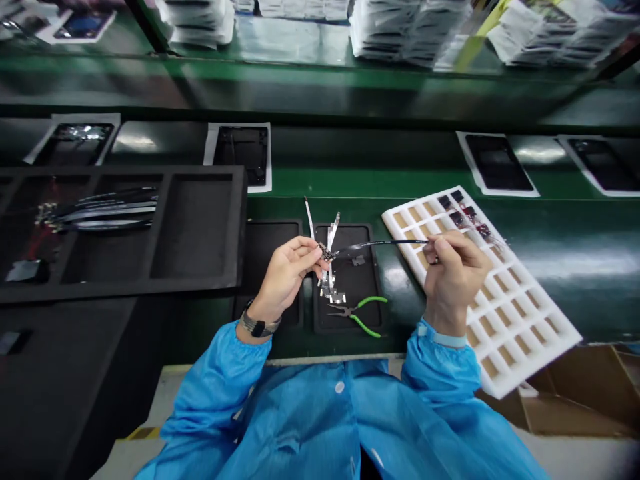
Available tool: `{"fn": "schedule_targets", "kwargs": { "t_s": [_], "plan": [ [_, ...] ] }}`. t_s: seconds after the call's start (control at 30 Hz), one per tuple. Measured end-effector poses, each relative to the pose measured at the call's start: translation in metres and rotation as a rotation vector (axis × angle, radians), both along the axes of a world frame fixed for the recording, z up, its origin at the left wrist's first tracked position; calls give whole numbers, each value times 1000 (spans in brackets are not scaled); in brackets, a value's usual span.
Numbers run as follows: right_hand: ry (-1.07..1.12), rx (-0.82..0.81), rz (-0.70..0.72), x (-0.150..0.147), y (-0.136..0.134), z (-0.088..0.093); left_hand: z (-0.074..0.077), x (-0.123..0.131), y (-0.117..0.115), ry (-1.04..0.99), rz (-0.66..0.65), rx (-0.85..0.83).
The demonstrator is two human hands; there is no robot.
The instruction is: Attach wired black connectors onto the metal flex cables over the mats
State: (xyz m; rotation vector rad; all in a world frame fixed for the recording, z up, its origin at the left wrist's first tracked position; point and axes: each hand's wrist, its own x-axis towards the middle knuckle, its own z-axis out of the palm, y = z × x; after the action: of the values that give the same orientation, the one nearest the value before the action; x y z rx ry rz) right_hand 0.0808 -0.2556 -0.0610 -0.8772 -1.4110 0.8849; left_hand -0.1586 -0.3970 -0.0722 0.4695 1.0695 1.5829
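Between thumb and fingers, my left hand pinches a small circuit board. A thin black cable runs from the board to my right hand, whose closed fingers grip its far end. Below the board, silvery flex strips lie on a black tray. Pliers with green handles rest on the same tray, jaws pointing left. My right hand is above the edge of a white foam tray, which has small black parts with red wires in its upper slots.
A black compartment tray with bundled cables stands at the left. Black panels on white sheets line the green bench's back. Stacked white packets fill the shelf above. A cardboard box sits low at the right.
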Motion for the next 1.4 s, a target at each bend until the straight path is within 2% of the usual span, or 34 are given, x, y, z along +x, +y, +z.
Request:
{"fn": "schedule_targets", "kwargs": {
  "t_s": [0.1,0.27,0.3,0.37,0.47,0.53,0.7,0.9,1.4],
  "plan": [
    [65,-112,63,-9,5,-6,-1,3,-1,16,24,-1],
    [146,-199,-108,-4,20,-21,1,0,-2,15,91,29],
    [111,-215,-97,-3,20,-22,0,0,-2,8,93,30],
    [-31,-251,64,-5,12,-21,-1,0,-1,5,73,15],
    [-298,-272,489,-19,-10,-14,-4,1,-1,25,26,-20],
    [-412,-253,687,-30,-23,-11,-7,2,-1,62,-32,-39],
    [-502,-235,871,-42,-30,-12,-13,4,-3,183,-177,-57],
    [-512,-234,920,-40,-30,-13,-16,6,-2,227,-227,-79],
    [-518,-262,860,-40,-33,-15,-13,7,-2,245,-204,-100]
  ]
}}
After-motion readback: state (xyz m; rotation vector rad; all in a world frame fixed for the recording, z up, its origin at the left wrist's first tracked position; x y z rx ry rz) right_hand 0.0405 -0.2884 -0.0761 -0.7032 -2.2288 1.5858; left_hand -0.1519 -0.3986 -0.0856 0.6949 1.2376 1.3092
